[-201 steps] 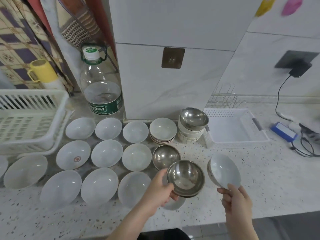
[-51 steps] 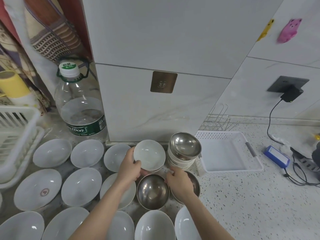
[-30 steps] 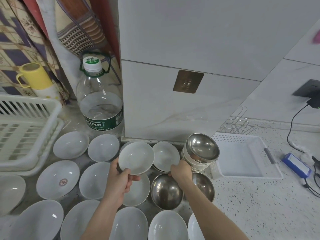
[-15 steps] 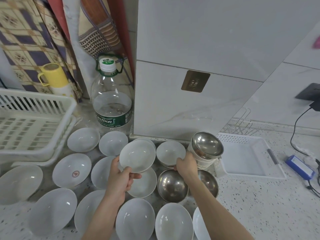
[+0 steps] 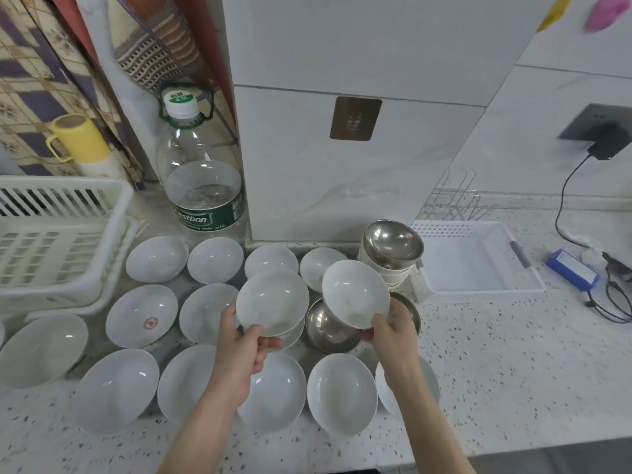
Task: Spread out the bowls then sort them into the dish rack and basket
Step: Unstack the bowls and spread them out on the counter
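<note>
1. Landmark: water bottle [image 5: 201,172], upright at the back of the speckled table [image 5: 513,371].
2. Far left of the bottle: white slatted dish rack [image 5: 51,234] on the table, no bowls visible in it. Yellow mug [image 5: 80,138] sits behind the rack, left of the bottle.
3. In front of the bottle: white bowls laid out singly in rough rows, rims up. One of them, the bowl with a red mark [image 5: 142,316], lies front-left of the bottle.
4. Left hand [image 5: 244,350], front-right of the bottle: thumb on the near rim, fingers curled underneath a white bowl [image 5: 272,302], held tilted above the laid-out bowls.
5. Right hand [image 5: 393,331], further right of the bottle: fingers pinch the lower rim of a second white bowl [image 5: 355,294], tilted toward the camera, clear of the table.
6. Under and between the two held bowls: steel bowl [image 5: 328,328] on the table, partly hidden by them.
7. Right of the bottle, against the wall base: short stack of bowls [image 5: 393,265] with a steel bowl on top, tilted.
8. Just right of that stack: white perforated basket [image 5: 478,258], nothing visible in it. Wire rack [image 5: 458,200] behind the basket.
9. Far right of the bottle: blue box [image 5: 573,273] and a black cable [image 5: 564,206] running up to a wall plug.
</note>
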`<state>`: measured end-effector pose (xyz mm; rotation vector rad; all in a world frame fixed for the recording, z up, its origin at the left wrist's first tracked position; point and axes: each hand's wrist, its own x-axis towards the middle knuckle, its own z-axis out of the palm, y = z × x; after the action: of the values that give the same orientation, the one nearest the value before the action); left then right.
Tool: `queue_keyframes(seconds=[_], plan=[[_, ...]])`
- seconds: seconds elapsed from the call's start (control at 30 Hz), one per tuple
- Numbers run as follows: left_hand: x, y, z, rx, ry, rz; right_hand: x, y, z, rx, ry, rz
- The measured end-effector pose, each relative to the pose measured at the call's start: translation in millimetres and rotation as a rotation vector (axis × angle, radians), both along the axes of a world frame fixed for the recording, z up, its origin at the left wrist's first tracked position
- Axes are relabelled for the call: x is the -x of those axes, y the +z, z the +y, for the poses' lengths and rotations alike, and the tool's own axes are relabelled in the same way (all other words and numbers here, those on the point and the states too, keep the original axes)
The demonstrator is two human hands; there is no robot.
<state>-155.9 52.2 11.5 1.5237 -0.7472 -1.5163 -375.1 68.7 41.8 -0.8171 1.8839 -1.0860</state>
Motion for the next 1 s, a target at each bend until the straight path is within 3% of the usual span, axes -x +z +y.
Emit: queue_keyframes(seconds=[0.27,0.6,1.0], plan=[[38.9,-2.1,18.1,0.0,-0.099,0.007,52.6,11.0,37.6,0.053,-0.094,0.12],[116.6,-17.8,41.9,0.004,-0.044,0.012,162.8,-19.8,52.7,0.015,-0.239,-0.015],[215.4,-3.6,61.5,-0.006,0.025,0.049,236.3,-62.0,59.5,-0.126,0.065,-0.03]])
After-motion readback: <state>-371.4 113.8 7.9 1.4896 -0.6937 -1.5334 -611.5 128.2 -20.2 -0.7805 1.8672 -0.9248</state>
